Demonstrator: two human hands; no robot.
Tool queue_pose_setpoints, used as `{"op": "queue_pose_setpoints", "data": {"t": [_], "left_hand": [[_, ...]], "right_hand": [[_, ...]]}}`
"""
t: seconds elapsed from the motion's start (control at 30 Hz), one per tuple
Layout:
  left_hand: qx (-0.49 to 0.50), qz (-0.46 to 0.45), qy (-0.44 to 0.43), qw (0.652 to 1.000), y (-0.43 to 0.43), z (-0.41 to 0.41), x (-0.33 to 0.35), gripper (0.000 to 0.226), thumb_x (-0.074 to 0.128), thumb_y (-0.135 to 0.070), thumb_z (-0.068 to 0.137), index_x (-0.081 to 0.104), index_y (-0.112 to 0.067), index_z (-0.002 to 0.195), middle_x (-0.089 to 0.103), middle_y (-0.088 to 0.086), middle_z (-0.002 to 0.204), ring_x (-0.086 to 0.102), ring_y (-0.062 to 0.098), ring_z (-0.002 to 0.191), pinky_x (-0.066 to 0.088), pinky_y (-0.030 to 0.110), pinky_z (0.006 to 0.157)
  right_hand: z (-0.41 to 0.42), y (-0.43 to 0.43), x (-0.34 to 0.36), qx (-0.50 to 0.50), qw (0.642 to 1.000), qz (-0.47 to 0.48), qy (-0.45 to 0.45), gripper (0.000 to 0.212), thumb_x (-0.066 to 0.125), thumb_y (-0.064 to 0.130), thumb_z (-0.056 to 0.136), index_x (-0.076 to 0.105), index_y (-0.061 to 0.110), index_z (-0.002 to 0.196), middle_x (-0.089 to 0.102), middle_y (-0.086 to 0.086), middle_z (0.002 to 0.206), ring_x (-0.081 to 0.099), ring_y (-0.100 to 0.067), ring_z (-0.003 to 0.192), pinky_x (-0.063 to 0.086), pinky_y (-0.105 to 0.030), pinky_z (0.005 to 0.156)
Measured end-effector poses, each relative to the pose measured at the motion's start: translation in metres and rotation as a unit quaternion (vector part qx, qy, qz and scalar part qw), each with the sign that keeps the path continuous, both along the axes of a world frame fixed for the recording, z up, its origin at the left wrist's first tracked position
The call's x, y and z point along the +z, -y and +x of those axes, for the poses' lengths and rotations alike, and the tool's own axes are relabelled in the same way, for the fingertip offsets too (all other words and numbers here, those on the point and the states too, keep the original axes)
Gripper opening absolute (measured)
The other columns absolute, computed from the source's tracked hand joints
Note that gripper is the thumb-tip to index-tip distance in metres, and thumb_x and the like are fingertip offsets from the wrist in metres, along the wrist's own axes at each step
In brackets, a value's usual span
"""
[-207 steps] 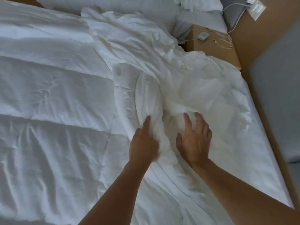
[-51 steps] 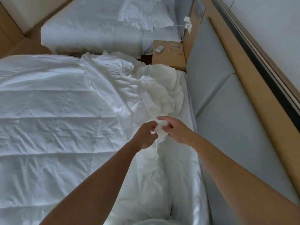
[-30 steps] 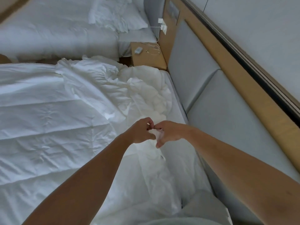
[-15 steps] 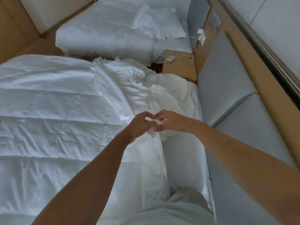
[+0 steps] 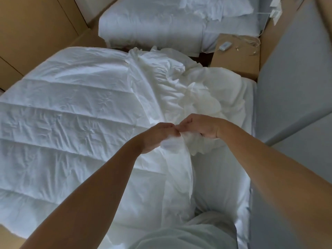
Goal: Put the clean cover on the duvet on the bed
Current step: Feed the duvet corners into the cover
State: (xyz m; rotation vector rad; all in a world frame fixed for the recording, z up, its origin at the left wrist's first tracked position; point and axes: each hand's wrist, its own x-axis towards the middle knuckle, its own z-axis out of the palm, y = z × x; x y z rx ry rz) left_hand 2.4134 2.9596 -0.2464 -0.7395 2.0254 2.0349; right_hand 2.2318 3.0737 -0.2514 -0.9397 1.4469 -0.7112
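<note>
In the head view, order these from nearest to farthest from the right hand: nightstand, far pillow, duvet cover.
1. Duvet cover: pinched by the right hand.
2. Nightstand: beyond, up and right.
3. Far pillow: on the other bed.

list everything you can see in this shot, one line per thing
quilted white duvet: one, white, spread flat over the near bed
thin white duvet cover: one, white, bunched on the duvet toward the headboard end, one corner lifted
far bed: one, white bedding, beyond the near bed
wooden bedside table: one, light brown, between the beds
small white device: one, white, on the table
grey padded headboard: two panels, grey, along the right
left hand: one, pinches the cover's corner
right hand: one, pinches the cover beside the left
</note>
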Motion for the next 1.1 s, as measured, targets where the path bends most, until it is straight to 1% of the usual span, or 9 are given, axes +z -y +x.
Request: {"op": "queue_pose_setpoints", "data": {"t": [0.1,0.23,0.4,0.5,0.6,0.73,0.8,0.93,1.1], "left_hand": [[-0.014,0.074,0.031,0.997,0.001,0.005,-0.003,0.031,0.065,-0.034,0.076,0.075,-0.010,0.094,0.069,0.006,0.096,0.066,0.018,0.095,0.046,0.032,0.092],[-0.038,0.138,-0.006,0.990,-0.002,0.012,-0.007,0.041,0.064,-0.018,0.069,0.071,-0.002,0.106,0.068,0.012,0.109,0.066,0.022,0.102,0.050,0.028,0.090],[-0.112,0.107,-0.002,0.988,-0.002,0.017,-0.003,0.042,0.058,-0.003,0.072,0.063,0.006,0.113,0.064,0.015,0.108,0.062,0.026,0.102,0.048,0.028,0.092],[-0.127,0.058,0.008,0.990,0.005,0.019,0.000,0.040,0.065,0.001,0.077,0.067,0.004,0.116,0.070,0.014,0.108,0.067,0.027,0.103,0.050,0.032,0.095],[-0.087,-0.027,-0.029,0.995,0.008,0.019,-0.002,0.019,0.077,-0.014,0.083,0.075,-0.011,0.102,0.073,0.002,0.095,0.069,0.019,0.093,0.052,0.033,0.090],[-0.018,-0.027,-0.039,0.999,0.006,0.017,-0.007,0.031,0.076,-0.047,0.088,0.079,-0.018,0.099,0.077,0.004,0.103,0.073,0.023,0.100,0.055,0.039,0.093],[-0.016,0.000,-0.027,1.000,0.007,0.018,-0.007,0.037,0.077,-0.051,0.086,0.079,-0.018,0.103,0.077,0.006,0.109,0.072,0.024,0.105,0.053,0.040,0.097],[-0.067,0.025,-0.029,0.997,0.008,0.021,-0.008,0.037,0.080,-0.026,0.082,0.073,-0.020,0.118,0.073,0.005,0.118,0.067,0.024,0.114,0.049,0.037,0.102],[-0.097,0.014,-0.013,0.995,0.001,0.018,-0.001,0.055,0.080,-0.006,0.081,0.061,-0.015,0.131,0.070,0.010,0.121,0.068,0.025,0.112,0.055,0.038,0.100]], "right_hand": [[-0.002,-0.005,-0.006,-0.025,0.998,-0.023,0.057,0.035,0.086,0.040,0.071,0.061,0.019,0.059,0.053,0.001,0.062,0.052,-0.013,0.058,0.047,-0.024,0.060],[0.006,-0.014,-0.009,-0.085,0.986,-0.022,0.143,0.037,0.083,0.015,0.078,0.064,-0.010,0.099,0.059,-0.021,0.097,0.058,-0.036,0.092,0.051,-0.051,0.093],[0.016,-0.021,-0.012,-0.178,0.966,-0.033,0.182,0.023,0.078,0.022,0.078,0.064,0.020,0.059,0.064,0.000,0.070,0.063,-0.017,0.068,0.054,-0.028,0.065],[0.019,-0.026,-0.007,-0.182,0.973,-0.025,0.139,0.021,0.079,0.034,0.075,0.069,0.017,0.067,0.066,-0.002,0.075,0.063,-0.016,0.070,0.053,-0.028,0.064],[0.013,-0.032,0.005,-0.095,0.992,0.020,0.085,0.048,0.083,0.036,0.073,0.072,0.001,0.103,0.071,-0.012,0.100,0.068,-0.024,0.089,0.054,-0.032,0.080],[0.017,-0.030,0.017,0.075,0.989,0.098,-0.083,0.037,0.088,0.021,0.077,0.073,0.016,0.110,0.077,0.000,0.105,0.073,-0.018,0.099,0.057,-0.025,0.082],[0.020,-0.024,0.017,0.062,0.987,0.080,-0.128,0.031,0.083,0.029,0.083,0.073,0.019,0.110,0.077,0.004,0.104,0.072,-0.017,0.100,0.055,-0.026,0.086],[0.018,-0.017,0.016,-0.047,0.996,0.012,-0.079,0.028,0.072,0.030,0.093,0.073,0.019,0.119,0.075,0.003,0.115,0.069,-0.015,0.110,0.049,-0.032,0.103],[0.021,-0.008,0.006,-0.140,0.988,-0.037,-0.055,0.016,0.072,0.021,0.093,0.076,0.017,0.108,0.078,-0.002,0.103,0.074,-0.019,0.097,0.057,-0.038,0.094]]}}
